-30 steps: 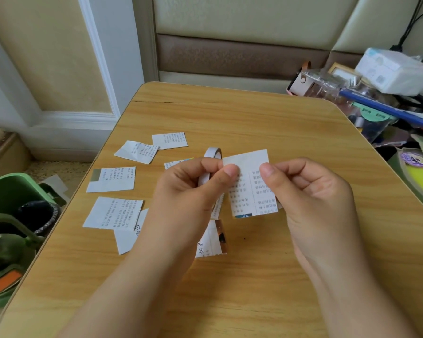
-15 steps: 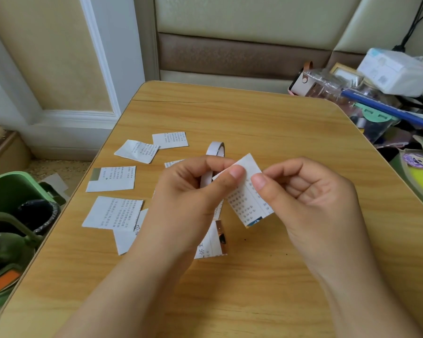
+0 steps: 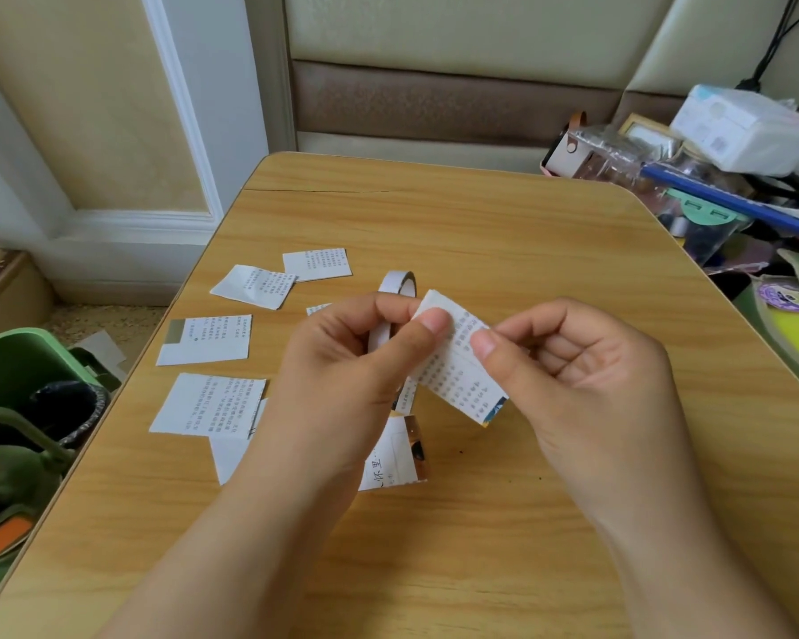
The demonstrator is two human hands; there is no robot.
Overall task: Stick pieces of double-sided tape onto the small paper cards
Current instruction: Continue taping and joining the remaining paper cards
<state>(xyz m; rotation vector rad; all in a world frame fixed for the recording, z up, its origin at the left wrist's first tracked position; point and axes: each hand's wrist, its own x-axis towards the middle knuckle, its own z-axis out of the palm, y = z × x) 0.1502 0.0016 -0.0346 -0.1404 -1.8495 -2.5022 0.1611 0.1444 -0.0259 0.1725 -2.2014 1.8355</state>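
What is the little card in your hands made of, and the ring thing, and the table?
Card: thin matt paper, likely; it is printed with small text and bends between the fingers.
Ring: a roll of tape, probably with a pale paper backing.
Table: a smooth wood-grain top; real wood or laminate, I cannot tell.

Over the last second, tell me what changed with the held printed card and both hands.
The small printed paper card tilted clockwise, its lower end swinging right; the right hand moved its pinch in to the card's top edge, beside the left hand. The left kept pinching card and white tape roll. The cards on the wooden table stayed put.
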